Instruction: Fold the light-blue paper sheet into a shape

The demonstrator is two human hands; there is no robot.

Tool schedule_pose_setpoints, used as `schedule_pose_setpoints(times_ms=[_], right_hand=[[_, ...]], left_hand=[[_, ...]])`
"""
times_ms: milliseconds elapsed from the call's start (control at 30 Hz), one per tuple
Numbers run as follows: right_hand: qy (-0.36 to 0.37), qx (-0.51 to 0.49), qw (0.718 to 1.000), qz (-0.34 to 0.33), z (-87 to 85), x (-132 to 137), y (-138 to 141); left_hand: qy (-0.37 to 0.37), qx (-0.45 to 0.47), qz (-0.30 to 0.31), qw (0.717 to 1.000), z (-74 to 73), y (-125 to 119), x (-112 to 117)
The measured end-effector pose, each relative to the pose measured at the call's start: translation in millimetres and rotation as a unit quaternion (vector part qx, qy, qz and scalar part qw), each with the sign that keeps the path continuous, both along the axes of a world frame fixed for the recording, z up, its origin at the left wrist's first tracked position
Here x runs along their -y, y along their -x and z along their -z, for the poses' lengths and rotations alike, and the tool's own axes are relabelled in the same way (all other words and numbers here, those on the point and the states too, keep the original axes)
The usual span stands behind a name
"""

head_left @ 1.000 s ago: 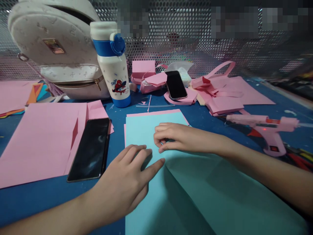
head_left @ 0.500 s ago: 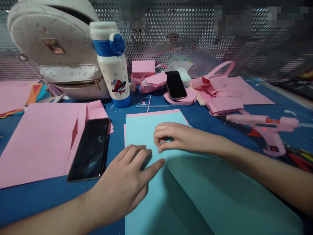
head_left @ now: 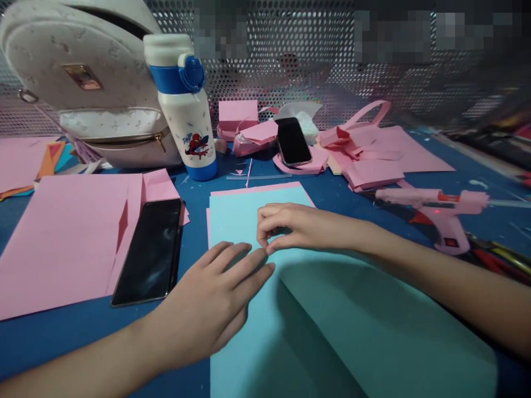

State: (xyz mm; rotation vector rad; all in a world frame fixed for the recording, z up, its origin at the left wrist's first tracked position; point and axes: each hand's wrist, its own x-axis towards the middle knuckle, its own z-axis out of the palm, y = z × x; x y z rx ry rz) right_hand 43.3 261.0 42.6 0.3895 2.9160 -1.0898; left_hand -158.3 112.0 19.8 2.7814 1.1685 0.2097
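Observation:
A large turquoise paper (head_left: 244,342) lies in front of me, with its right part curved over as a loose flap (head_left: 365,309) that casts a shadow on the sheet below. My left hand (head_left: 219,298) lies palm down on the sheet's left side, its fingers stretched toward the flap's corner. Right beside those fingertips, my right hand (head_left: 290,226) is bent into a pinch, thumb and forefinger together at the flap's corner. The exact grip at the fingertips is partly hidden. Pink paper (head_left: 257,189) peeks out beneath the turquoise sheet at its far edge.
A dark phone (head_left: 149,249) rests on pink sheets (head_left: 70,237) at left. Behind stand a bottle (head_left: 186,121) and a white backpack (head_left: 112,77). Another phone (head_left: 293,141) leans among pink paper pieces (head_left: 373,171). A pink glue gun (head_left: 435,204), its red light lit, lies at right near pliers (head_left: 498,257).
My left hand's fingers have moved closer together and nearer to my right fingertips. The right thumb and forefinger have drawn together. The whole view has shifted slightly.

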Motion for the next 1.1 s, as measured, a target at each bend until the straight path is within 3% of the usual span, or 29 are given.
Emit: schedule_pose_setpoints(times_ms=[167,267,400,600,867,1100], right_hand=[[-0.156,0.076,0.985,0.005,-33.8,22.2,-8.6],[-0.195,0.080,0.978,0.007,-45.3,49.4,-19.1],[-0.195,0.025,0.980,0.013,-30.7,87.6,-45.6],[-0.226,0.029,0.972,0.050,-1.5,130.9,-85.8],[-0.161,0.033,0.976,0.143,2.5,163.6,-103.8],[-0.200,0.053,0.964,0.167,3.7,174.6,-131.1]], left_hand=[[-0.024,-0.004,0.013,1.000,3.8,2.2,0.4],[-0.037,0.003,0.014,0.999,4.7,2.7,1.1],[-0.034,0.005,0.013,0.999,3.0,2.2,1.1],[-0.024,0.004,0.012,1.000,1.0,0.6,1.3],[-0.026,0.014,0.016,0.999,-0.6,0.8,1.8],[-0.020,-0.007,0.029,0.999,0.0,2.7,0.9]])
